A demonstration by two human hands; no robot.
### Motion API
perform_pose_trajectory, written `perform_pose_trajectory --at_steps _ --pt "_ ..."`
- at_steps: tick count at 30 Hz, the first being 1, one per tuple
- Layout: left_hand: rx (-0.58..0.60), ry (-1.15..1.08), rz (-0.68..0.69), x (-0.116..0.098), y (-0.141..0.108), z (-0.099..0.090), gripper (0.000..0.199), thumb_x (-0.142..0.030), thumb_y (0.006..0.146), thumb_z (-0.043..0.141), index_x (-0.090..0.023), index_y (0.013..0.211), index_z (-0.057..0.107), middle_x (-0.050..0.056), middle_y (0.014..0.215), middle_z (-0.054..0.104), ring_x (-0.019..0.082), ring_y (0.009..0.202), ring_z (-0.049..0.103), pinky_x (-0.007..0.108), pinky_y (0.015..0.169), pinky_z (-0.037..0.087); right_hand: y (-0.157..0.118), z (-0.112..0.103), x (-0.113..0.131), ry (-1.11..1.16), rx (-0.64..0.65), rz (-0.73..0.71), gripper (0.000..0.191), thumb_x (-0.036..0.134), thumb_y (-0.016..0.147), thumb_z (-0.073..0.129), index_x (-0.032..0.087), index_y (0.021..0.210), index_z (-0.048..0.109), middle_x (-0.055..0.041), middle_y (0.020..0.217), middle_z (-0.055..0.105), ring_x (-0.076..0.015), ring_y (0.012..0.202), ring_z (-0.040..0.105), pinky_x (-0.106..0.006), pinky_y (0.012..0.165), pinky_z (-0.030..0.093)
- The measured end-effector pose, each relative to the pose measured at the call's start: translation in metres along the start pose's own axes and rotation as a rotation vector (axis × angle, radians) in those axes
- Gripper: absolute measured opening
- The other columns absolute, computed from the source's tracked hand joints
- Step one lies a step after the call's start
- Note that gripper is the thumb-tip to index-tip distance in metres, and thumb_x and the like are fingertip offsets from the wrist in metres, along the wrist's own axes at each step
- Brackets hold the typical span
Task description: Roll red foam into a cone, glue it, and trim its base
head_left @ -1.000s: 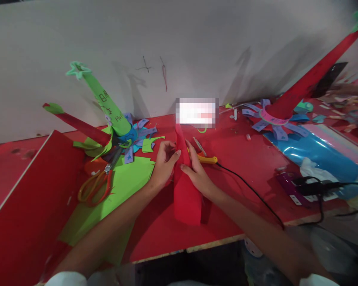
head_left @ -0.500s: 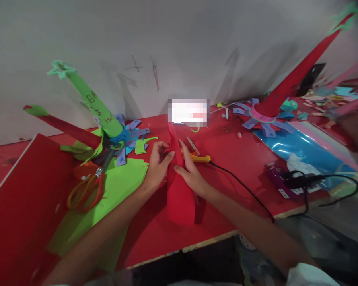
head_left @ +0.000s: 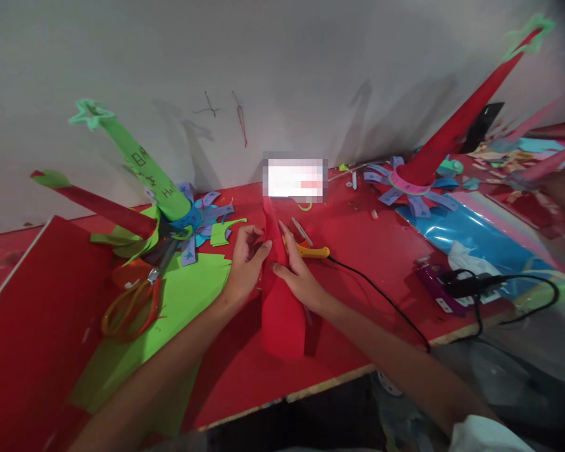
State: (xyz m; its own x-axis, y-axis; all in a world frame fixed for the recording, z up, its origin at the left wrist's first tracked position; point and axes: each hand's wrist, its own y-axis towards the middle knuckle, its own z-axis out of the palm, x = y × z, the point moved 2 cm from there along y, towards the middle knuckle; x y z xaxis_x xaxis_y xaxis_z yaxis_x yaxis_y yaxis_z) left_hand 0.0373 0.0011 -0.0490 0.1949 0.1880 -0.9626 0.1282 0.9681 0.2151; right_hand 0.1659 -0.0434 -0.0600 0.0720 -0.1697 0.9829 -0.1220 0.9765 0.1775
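Observation:
A sheet of red paper rolled into a tall cone stands on the red table in front of me. My left hand is closed on its left side, thumb lying along the paper. On the other side my right hand grips it, with the thumb on the near face and the fingers behind. Just beyond my right hand lies a yellow-handled glue gun with a black cord, partly hidden by that hand. Orange-handled scissors rest on green paper sheets to the left of my left hand.
Paper cones stand at the back: a green one and a thin red one left, a tall red one right. A purple power strip with plugs and blue plastic packaging lie right. A red board fills the left.
The view has shifted slightly. Both hands keep their hold on the red paper cone, with little visible movement.

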Motion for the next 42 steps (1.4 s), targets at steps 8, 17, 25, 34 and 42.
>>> perform_pose_trajectory --at_steps 8,17,25,34,42 --pt "0.020 0.009 0.008 -0.001 0.001 0.000 0.022 -0.026 0.088 0.074 -0.026 0.100 0.056 0.001 0.104 0.055 0.017 0.102 0.056 0.028 0.094 0.045 0.000 0.000 -0.003 -0.023 0.004 -0.005 0.088 0.027 0.093 0.055 0.036 0.169 0.012 0.0076 0.178 0.006 -0.0168 0.165 0.000 -0.044 0.135 0.001" --pt "0.029 0.018 0.011 0.000 0.001 -0.002 0.022 -0.024 0.088 0.073 -0.026 0.100 0.055 0.001 0.101 0.056 0.015 0.098 0.057 0.027 0.092 0.047 0.000 -0.002 -0.011 -0.082 0.026 -0.047 0.089 0.026 0.094 0.054 0.035 0.170 0.008 0.0076 0.178 0.001 -0.0177 0.165 -0.005 -0.046 0.135 -0.001" --pt "0.009 0.054 0.002 0.000 0.001 -0.002 0.022 -0.025 0.088 0.073 -0.026 0.100 0.056 0.001 0.102 0.056 0.015 0.097 0.056 0.027 0.089 0.048 -0.002 -0.003 -0.007 -0.028 0.029 -0.025 0.087 0.040 0.099 0.059 0.035 0.170 0.010 0.0070 0.179 0.000 -0.0170 0.165 -0.004 -0.044 0.135 0.000" --pt "0.005 -0.106 -0.153 -0.004 0.002 -0.001 0.030 -0.029 0.082 0.078 -0.026 0.099 0.054 -0.001 0.099 0.058 0.012 0.083 0.058 0.023 0.073 0.051 -0.001 0.001 -0.005 0.286 -0.002 0.051 0.078 0.058 0.099 0.058 0.047 0.166 0.019 0.0119 0.176 0.017 -0.0190 0.165 0.009 -0.050 0.135 0.009" --pt "0.028 -0.186 -0.192 -0.012 0.001 0.004 0.034 -0.028 0.079 0.082 -0.026 0.098 0.054 -0.002 0.091 0.058 0.013 0.082 0.060 0.026 0.077 0.053 -0.004 0.001 -0.006 0.287 0.009 0.042 0.096 0.051 0.093 0.070 0.051 0.166 0.008 0.0121 0.177 0.013 -0.0233 0.164 0.017 -0.055 0.134 0.019"
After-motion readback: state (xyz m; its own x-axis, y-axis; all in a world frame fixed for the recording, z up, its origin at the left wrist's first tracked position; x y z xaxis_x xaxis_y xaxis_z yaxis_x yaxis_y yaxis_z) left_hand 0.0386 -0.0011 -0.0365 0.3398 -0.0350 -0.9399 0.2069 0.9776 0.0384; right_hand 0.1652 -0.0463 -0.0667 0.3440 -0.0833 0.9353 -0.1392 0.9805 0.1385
